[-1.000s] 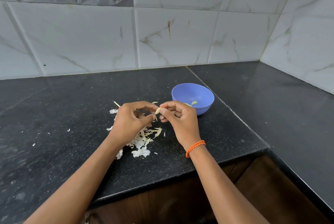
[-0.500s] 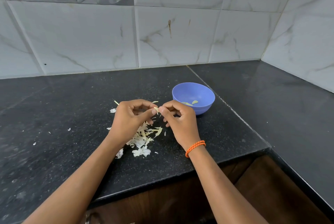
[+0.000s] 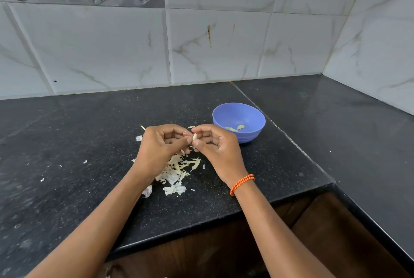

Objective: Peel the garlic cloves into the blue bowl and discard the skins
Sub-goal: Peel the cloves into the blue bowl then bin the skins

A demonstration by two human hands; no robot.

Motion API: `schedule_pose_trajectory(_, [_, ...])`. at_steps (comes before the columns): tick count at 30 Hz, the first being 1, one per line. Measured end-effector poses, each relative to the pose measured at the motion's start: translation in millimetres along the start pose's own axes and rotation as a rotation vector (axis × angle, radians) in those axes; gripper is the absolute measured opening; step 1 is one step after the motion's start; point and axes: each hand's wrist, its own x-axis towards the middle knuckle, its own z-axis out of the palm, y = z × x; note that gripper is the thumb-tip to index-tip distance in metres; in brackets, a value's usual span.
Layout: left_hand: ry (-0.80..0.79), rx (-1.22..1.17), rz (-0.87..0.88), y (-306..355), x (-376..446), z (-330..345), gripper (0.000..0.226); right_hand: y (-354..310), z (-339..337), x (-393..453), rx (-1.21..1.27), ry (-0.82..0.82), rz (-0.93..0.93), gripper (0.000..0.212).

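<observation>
I see even, soft daylight with no harsh shadows; my hands cast only faint shade on the black counter (image 3: 67,143). A pale sheen glares off the polished stone at the right, below the wall tiles (image 3: 224,49). The wide lens bends tile lines near the edges, and focus stays sharp throughout.

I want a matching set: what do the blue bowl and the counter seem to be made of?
Blue bowl: probably plastic, going by its even matte colour, thin rim and moulded ridges near the base. Counter: looks like polished black granite, being speckled and glossy with a seam between slabs; engineered stone is possible.
</observation>
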Motion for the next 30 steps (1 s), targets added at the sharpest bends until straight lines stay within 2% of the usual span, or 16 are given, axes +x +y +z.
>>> schedule_pose_trajectory(3, [-0.017,0.01,-0.002,-2.6,1.9,-2.1,0.009,-1.0,-0.1,-0.2,0.017,-0.001,-0.016,0.023])
schedule_pose_trajectory(7, [-0.026,0.203,0.054,-5.9,2.9,-4.7,0.026,0.0,1.8,-0.2,-0.047,0.109,-0.037,0.018])
schedule_pose_trajectory(11, [0.0,0.401,0.077,-8.1,-0.1,-6.0,0.023,-11.7,-2.7,1.5,-0.242,0.194,-0.129,0.014])
schedule_pose_trajectory(14, [0.033,0.405,0.07,-6.7,-0.3,-7.6,0.017,-34.5,-20.3,17.9,-0.406,0.225,-0.198,0.007])
schedule_pose_trajectory(17, [0.041,0.422,0.062,-6.7,-1.6,-8.4,0.019,-47.5,-42.7,43.3,-0.615,0.252,-0.157,0.015])
schedule_pose_trajectory(20, [0.051,0.453,0.065,-9.3,-1.3,-10.1,0.023,-40.4,-61.5,61.5,-0.8,0.173,-0.011,0.022])
schedule_pose_trajectory(23, [0.069,0.451,0.068,-8.8,0.7,-11.6,0.024,-33.1,-72.1,65.7,-0.884,0.053,0.106,0.027])
schedule_pose_trajectory(28, [0.116,0.445,0.087,-9.6,3.4,-16.4,0.02,-47.3,-62.1,52.9,-0.843,0.077,-0.009,0.025])
schedule_pose_trajectory(30, [0.149,0.44,0.099,-9.0,4.7,-20.8,0.018,-51.7,-49.7,42.7,-0.793,0.008,-0.073,0.022])
